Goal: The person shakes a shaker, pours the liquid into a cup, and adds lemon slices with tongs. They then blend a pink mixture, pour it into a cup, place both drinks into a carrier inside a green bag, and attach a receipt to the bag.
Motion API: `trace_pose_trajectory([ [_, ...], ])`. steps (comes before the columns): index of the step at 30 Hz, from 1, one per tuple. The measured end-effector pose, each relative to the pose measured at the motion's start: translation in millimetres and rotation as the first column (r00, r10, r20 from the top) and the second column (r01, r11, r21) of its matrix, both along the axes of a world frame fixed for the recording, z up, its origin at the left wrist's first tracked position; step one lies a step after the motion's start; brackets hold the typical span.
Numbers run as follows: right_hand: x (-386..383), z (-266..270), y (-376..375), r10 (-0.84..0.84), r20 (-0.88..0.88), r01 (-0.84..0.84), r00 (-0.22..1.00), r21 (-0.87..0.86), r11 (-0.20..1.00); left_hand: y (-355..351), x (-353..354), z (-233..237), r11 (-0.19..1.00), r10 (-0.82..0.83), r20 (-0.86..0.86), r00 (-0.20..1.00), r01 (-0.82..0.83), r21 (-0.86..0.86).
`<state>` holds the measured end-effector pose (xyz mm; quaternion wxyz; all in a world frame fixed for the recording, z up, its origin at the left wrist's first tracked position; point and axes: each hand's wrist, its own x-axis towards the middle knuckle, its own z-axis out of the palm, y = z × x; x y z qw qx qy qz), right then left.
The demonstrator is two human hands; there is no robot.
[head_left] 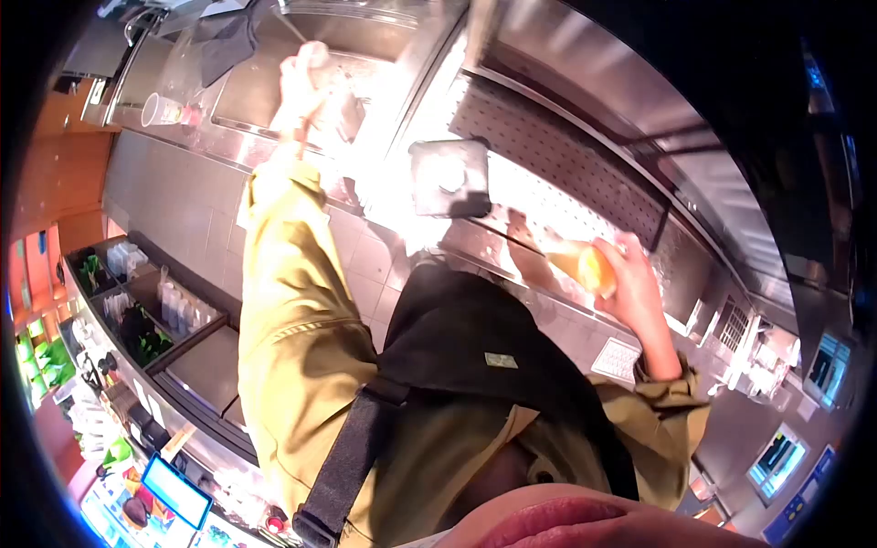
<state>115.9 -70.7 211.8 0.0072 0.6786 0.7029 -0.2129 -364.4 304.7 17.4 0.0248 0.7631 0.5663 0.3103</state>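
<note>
My left hand (303, 87) is raised over the metal sink area at the upper left, its fingers curled together near a thin stick-like thing; glare hides what they hold. At the right, my right hand (628, 279) wraps round a cup with orange-yellow contents (594, 270), held tilted beside the counter's front edge. Between the two hands stands a square, dark-edged container (449, 177) with a bright round spot on it. A clear plastic cup (161, 110) lies on the counter left of my left hand.
A perforated dark drain tray (557, 155) runs along the back of the steel counter. Dark cloth (228, 44) hangs at the upper left. Behind on the left, a shelf unit (196, 352) holds bottles and green items. A blue-lit screen (176, 490) is at the lower left.
</note>
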Motion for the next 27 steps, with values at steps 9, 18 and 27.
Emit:
trace_pose_trajectory([
  [9, -86.1, 79.8, 65.4, -0.009, 0.069, 0.015, 0.998, -0.08, 0.997, -14.0, 31.5, -68.6, 0.824, 0.145, -0.099, 0.984, -0.175, -0.539],
  [18, -199.7, 84.7, 176.9, 0.59, -0.027, -0.58, 0.807, 0.149, 0.801, -205.3, 16.6, 96.6, 0.768, -0.045, 0.884, 0.465, 0.582, -0.267],
  [27, -398.3, 49.4, 222.1, 0.897, 0.055, -0.884, 0.438, 0.208, 0.419, -273.6, -33.2, 95.8, 0.953, 0.297, 0.754, 0.585, -0.232, -0.195],
])
